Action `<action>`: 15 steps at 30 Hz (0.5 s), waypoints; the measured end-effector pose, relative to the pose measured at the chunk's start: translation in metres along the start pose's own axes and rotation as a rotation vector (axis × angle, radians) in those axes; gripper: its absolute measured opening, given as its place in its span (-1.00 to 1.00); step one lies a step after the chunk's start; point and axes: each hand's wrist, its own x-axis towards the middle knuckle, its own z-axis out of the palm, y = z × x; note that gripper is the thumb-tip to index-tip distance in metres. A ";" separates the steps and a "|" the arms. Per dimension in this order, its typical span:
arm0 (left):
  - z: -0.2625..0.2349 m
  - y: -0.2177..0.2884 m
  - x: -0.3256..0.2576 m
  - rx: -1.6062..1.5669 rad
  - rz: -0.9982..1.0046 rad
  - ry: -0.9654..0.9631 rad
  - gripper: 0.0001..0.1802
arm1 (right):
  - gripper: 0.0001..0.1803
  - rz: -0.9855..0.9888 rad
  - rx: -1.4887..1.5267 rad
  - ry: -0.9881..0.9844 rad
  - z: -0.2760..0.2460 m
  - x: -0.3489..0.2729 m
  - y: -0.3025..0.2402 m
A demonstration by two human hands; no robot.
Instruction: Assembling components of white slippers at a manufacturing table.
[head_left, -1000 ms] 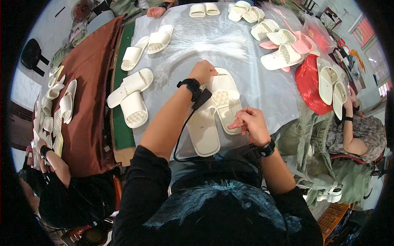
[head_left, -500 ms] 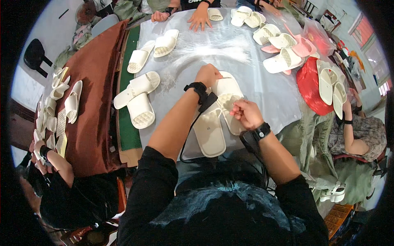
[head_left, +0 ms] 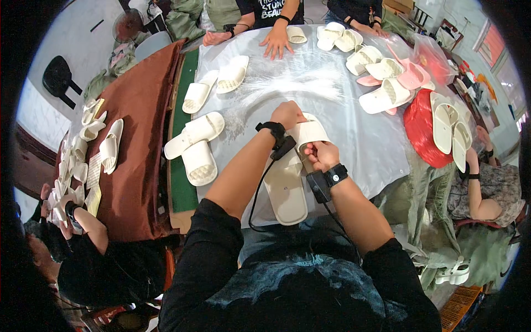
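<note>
Two white slippers lie in front of me on the covered table. My left hand is closed at the toe end of the right-hand slipper, its finger and thumb against the edge. My right hand is closed at the near edge of that slipper's strap, fingers curled in by the opening. The slipper's heel is mostly hidden under my right hand and wrist. Just left of it, the other slipper points its heel toward me, its front part hidden by my left wrist.
Several white slippers lie at the left, more with pink ones at the far right. A red bundle carries another pair. A co-worker's hand rests on the far edge; other people sit left and right. Cables hang from my wrists.
My right hand has moved in from over the heel to the slipper's strap and closed there. My left hand stays at the toe. The whole view has shifted slightly.
</note>
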 end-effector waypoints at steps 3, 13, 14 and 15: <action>0.001 0.011 0.012 0.063 -0.077 0.071 -0.81 | -0.90 0.012 0.013 0.034 0.001 0.001 -0.002; 0.019 -0.013 0.038 0.181 -0.099 -0.046 -0.63 | -0.89 0.062 -0.155 -0.079 0.001 0.003 -0.002; 0.023 -0.007 0.040 0.190 -0.100 -0.009 -0.63 | -0.89 0.015 -0.114 -0.062 -0.008 0.007 0.003; 0.026 0.004 0.043 0.224 -0.069 -0.036 -0.64 | -0.88 -0.038 -0.077 -0.046 -0.016 0.011 0.005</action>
